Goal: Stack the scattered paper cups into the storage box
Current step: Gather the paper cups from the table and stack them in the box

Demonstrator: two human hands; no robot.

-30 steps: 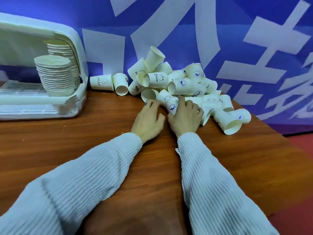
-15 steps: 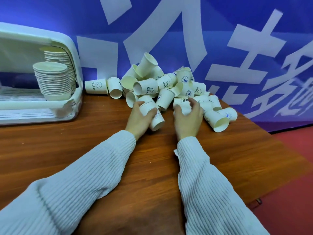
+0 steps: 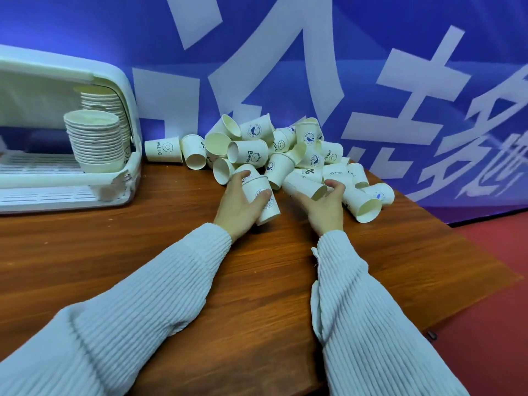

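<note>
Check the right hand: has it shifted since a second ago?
Yes. The right hand has moved rightward and turned palm-up, away from the left hand, judged against the cup pile, and now grips a lying cup.

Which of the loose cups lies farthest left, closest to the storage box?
The HELLO smiley cup, lying on its side against the blue backdrop. It lies left of the pile, nearest the storage box.

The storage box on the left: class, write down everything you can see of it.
The storage box is white, plastic by its look, with rounded corners and a slatted floor. It stands on the wooden table at the left, its open side facing the camera. Inside stand two upright stacks of nested paper cups, one in front of the other. Its left part is out of frame. No hand touches it.
</note>
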